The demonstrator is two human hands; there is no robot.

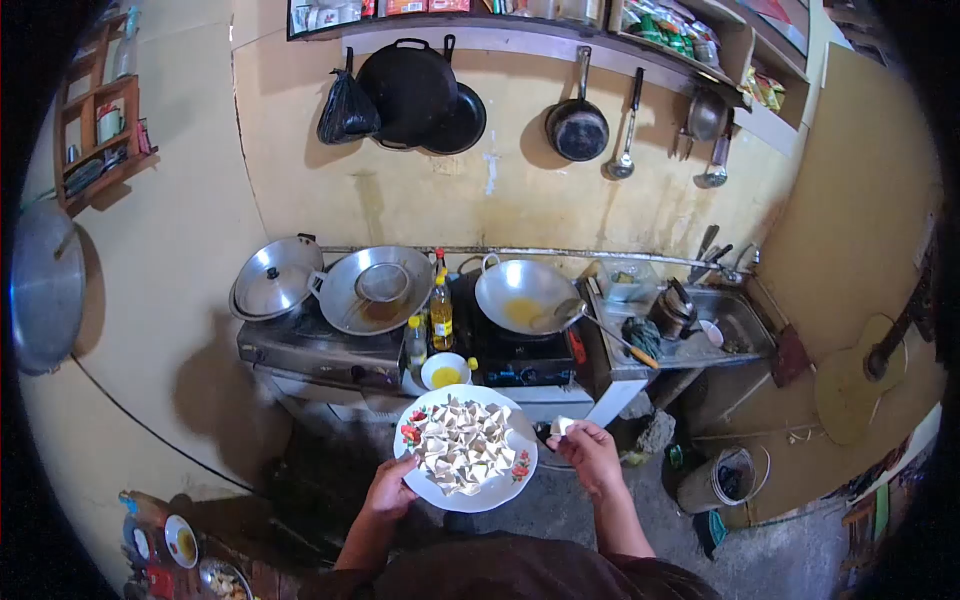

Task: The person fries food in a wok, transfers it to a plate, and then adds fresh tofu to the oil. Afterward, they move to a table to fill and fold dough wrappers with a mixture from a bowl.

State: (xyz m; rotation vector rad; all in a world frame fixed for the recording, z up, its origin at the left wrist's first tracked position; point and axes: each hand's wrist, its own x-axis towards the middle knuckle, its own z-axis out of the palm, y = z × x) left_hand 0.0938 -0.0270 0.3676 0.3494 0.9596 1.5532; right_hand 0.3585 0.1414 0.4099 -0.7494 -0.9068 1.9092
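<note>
My left hand (391, 488) grips the left rim of a white plate (522, 432) with red flowers on it. Heaped on the plate are many small folded white dumplings (465, 445). To the right of the plate, my right hand (592, 457) pinches one folded dumpling (562, 426) between thumb and fingers. Beyond the plate a wok (515, 275) with some yellow oil rests on a stove (525, 360). A wooden-handled spatula (625, 343) leans in the wok, its handle pointing toward me. Just past the plate stands a small white bowl (447, 362) holding something yellow.
Left of the wok are an oil bottle (441, 315), a wide pan (345, 300) with a strainer (384, 282), and a lidded pot (272, 280). A sink (735, 310) is at the right. Pans (408, 88) hang on the wall; a bucket (705, 487) sits on the floor.
</note>
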